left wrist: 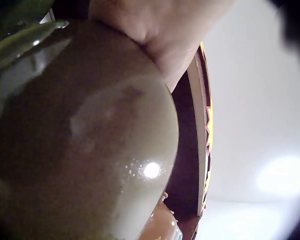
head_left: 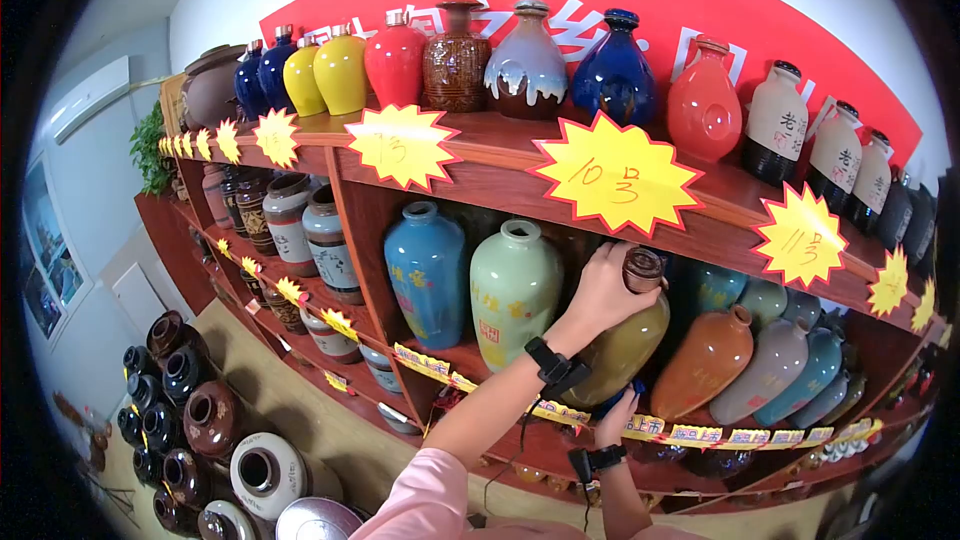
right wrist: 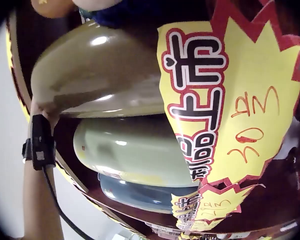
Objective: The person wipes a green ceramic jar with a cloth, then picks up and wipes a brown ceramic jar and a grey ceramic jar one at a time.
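An olive-brown glazed vase (head_left: pixel 628 345) with a dark ringed neck (head_left: pixel 643 268) stands at the front of the middle shelf, its top leaning right in the head view. My left hand (head_left: pixel 600 298) grips it around the neck from above. Low on the same vase, my right hand (head_left: pixel 614 422) holds a dark blue cloth (right wrist: pixel 127 14) against its side near the base. The vase's wide glossy body (left wrist: pixel 85 135) fills much of the left wrist view. A pale green vase (head_left: pixel 517 290) is close on the left, an orange vase (head_left: pixel 704 362) on the right.
A blue vase (head_left: pixel 425 275) and a grey-mauve vase (head_left: pixel 762 370) share the shelf. Yellow price tags (right wrist: pixel 250 100) hang along its front edge. The upper shelf (head_left: pixel 480 135) overhangs closely, bearing several bottles. Dark jars (head_left: pixel 212 418) crowd the floor at lower left.
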Motion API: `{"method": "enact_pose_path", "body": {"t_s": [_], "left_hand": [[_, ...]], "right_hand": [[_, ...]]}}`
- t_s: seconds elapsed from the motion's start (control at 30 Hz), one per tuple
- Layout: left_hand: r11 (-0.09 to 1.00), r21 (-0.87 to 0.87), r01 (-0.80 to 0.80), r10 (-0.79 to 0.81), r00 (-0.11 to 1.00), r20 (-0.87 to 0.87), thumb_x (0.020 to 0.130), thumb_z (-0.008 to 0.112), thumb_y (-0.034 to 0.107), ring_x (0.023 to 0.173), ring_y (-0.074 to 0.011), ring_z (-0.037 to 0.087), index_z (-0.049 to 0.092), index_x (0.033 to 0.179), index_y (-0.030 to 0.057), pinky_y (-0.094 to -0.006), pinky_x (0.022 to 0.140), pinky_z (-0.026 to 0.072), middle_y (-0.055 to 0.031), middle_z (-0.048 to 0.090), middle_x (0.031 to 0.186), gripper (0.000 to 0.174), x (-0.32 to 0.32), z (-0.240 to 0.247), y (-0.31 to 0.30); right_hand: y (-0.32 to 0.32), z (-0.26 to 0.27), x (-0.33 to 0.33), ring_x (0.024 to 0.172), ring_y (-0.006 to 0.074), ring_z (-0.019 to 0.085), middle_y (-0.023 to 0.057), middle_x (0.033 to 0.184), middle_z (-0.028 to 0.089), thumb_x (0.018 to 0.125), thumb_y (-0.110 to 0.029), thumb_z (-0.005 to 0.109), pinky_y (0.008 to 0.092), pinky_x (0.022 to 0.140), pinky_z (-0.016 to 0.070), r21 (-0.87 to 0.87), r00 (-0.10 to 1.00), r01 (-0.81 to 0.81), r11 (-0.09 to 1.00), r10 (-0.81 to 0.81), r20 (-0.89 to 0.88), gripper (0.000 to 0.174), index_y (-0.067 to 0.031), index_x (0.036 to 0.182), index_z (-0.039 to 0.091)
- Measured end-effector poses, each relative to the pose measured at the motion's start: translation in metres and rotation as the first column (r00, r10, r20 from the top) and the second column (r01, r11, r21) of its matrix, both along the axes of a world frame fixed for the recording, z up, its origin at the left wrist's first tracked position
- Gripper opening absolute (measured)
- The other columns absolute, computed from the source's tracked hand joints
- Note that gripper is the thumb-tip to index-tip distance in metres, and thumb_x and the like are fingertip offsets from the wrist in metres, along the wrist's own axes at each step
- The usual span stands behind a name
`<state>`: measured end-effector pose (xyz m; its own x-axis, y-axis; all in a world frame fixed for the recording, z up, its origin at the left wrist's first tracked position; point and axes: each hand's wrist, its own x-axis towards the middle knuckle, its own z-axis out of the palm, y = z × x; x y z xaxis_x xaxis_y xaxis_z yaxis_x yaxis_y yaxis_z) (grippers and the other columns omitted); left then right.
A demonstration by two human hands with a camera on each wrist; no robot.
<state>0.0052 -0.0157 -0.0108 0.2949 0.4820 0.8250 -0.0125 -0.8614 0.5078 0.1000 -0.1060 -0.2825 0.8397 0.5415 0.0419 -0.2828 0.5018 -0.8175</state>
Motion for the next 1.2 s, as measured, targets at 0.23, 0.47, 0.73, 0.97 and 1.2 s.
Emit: {"method": "enact_pose_path", "body": {"t_s": [0.23,0.47,0.73,0.97,1.2], "left_hand": [[0.99,0.028,0.142,-0.141,0.989,-0.038,0.063,0.084,0.028,0.097,-0.0347,0.064,0.063,0.107,-0.0019,-0.0399,0.088,0.0516,-0.0208,0.066,0.102,0.057,-0.006,0.003,0.015],[0.983,-0.015,0.181,-0.182,0.981,-0.064,0.064,0.084,0.029,0.098,-0.0346,0.064,0.063,0.107,-0.0018,-0.0401,0.089,0.0504,-0.0212,0.065,0.105,0.057,-0.01,0.002,0.018],[0.974,0.002,0.225,-0.225,0.974,-0.01,0.077,0.078,0.026,0.1,-0.0367,0.063,0.059,0.115,-0.0014,-0.041,0.088,0.0499,-0.0221,0.064,0.108,0.05,-0.008,0.001,0.02],[0.973,0.031,0.228,-0.228,0.974,-0.003,0.076,0.079,0.026,0.1,-0.0361,0.063,0.059,0.116,-0.0011,-0.0407,0.089,0.0497,-0.0215,0.063,0.109,0.052,-0.009,0.0,0.02],[0.974,0.011,0.225,-0.225,0.974,-0.008,0.072,0.081,0.028,0.102,-0.0361,0.062,0.058,0.116,0.0011,-0.0411,0.09,0.0497,-0.0206,0.062,0.11,0.056,-0.011,0.003,0.015]], "right_hand": [[-0.011,0.034,-0.021,0.117,0.0225,0.049,0.0104,0.133,0.05,0.1,-0.03,0.044,0.0347,0.104,0.0363,-0.091,0.999,0.054,0.994,-0.054,0.003,0.047,0.0007,0.136,0.044],[-0.016,0.14,-0.028,0.131,0.0275,0.042,0.0162,0.146,0.041,0.099,-0.019,0.046,0.037,0.11,0.0309,0.076,0.782,0.209,0.975,-0.213,0.586,0.054,0.0037,0.146,0.031],[-0.024,0.242,-0.021,0.132,0.0464,0.037,0.0338,0.144,0.033,0.092,-0.017,0.055,0.0456,0.111,0.0316,-0.21,0.327,0.378,0.902,0.082,0.941,0.067,0.0091,0.146,0.024],[-0.018,0.243,-0.02,0.132,0.0433,0.039,0.0311,0.145,0.035,0.093,-0.017,0.055,0.0445,0.111,0.0317,-0.19,0.335,0.378,0.906,0.057,0.94,0.064,0.008,0.145,0.027],[-0.01,0.181,-0.019,0.134,0.0248,0.039,0.0137,0.147,0.041,0.097,-0.013,0.047,0.0365,0.112,0.0277,0.118,0.658,0.204,0.972,-0.225,0.718,0.052,0.0004,0.145,0.035]]}}
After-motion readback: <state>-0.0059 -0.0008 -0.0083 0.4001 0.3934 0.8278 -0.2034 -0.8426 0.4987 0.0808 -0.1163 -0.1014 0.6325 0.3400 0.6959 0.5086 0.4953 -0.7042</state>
